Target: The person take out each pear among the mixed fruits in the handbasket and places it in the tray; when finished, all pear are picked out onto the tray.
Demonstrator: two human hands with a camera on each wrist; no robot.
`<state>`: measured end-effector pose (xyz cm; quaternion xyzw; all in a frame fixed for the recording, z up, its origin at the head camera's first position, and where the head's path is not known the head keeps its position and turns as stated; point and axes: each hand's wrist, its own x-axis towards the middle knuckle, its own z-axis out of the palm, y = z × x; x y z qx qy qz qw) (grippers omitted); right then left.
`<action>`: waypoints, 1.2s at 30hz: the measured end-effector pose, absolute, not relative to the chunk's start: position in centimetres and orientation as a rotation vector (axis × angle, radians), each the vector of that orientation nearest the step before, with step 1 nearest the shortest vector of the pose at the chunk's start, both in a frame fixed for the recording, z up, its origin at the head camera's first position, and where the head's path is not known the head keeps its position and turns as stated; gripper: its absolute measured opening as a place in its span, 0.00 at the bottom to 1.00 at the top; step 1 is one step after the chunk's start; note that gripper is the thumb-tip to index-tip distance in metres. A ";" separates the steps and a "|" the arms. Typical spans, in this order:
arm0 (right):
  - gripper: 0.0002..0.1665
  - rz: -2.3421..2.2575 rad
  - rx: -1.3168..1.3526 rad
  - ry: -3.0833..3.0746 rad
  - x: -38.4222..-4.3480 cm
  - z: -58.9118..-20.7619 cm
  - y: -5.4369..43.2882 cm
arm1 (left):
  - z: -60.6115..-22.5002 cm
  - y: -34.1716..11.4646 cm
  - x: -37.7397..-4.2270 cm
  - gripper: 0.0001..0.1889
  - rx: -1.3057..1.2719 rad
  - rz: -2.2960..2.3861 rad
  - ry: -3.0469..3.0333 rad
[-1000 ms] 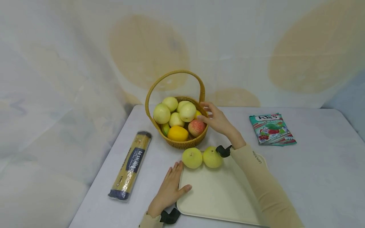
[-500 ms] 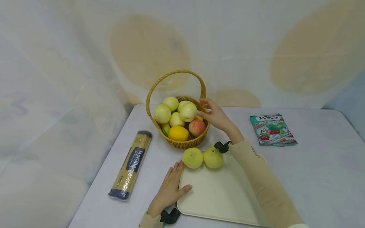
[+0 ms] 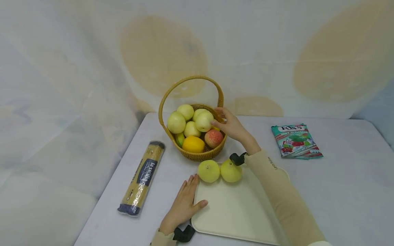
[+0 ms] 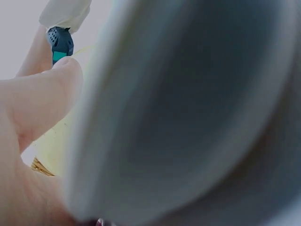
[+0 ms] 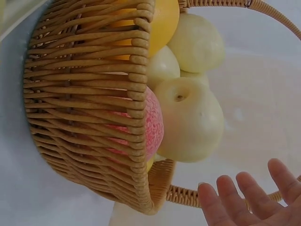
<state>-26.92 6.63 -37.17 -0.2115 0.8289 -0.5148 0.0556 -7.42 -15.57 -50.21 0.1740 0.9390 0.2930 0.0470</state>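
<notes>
Five pale yellow-green fruits (image 3: 176,122) heaped in a wicker basket (image 3: 200,157), at the far side of the table (image 3: 347,177). The nearest to the right hand (image 3: 231,127), here called the dimpled fruit (image 3: 204,121), sits high at the basket's right: smooth, rounded, evenly pale; right wrist view shows a hollow with a brownish centre.

Right hand: fingers extended and spread, nothing gripped. Thumb tip overlaps the fruit's edge in head view; contact cannot be told. Fingers are beside the right foot of the arched handle (image 3: 191,78).

Basket, other contents: a smooth orange-yellow fruit (image 3: 193,144) at the front; a mottled pink-red peach (image 3: 213,138) at front right, below the dimpled fruit; a yellow-green piece (image 3: 180,138) at the left, partly covered; a yellow piece by the right thumb, mostly hidden.

Tray (image 3: 234,208): cream, rounded corners, in front of the basket. Two yellow-green round fruits (image 3: 209,171) side by side at its far left corner, touching or nearly so. Left hand (image 3: 183,201) lies flat over the left edge, fingers straight, thumb apart, no grip.
</notes>
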 end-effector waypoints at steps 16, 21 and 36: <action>0.40 -1.551 -0.619 2.500 -27.8 -36.8 5.0 | -50.4 -15.6 -7.3 0.46 0.527 0.919 2.871; 0.40 -1.545 -0.603 2.495 -28.1 -36.6 4.8 | -50.5 -15.7 -7.4 0.46 0.553 0.897 2.882; 0.38 -1.550 -0.574 2.504 -29.3 -37.5 4.2 | -50.3 -15.6 -7.3 0.47 0.520 0.894 2.871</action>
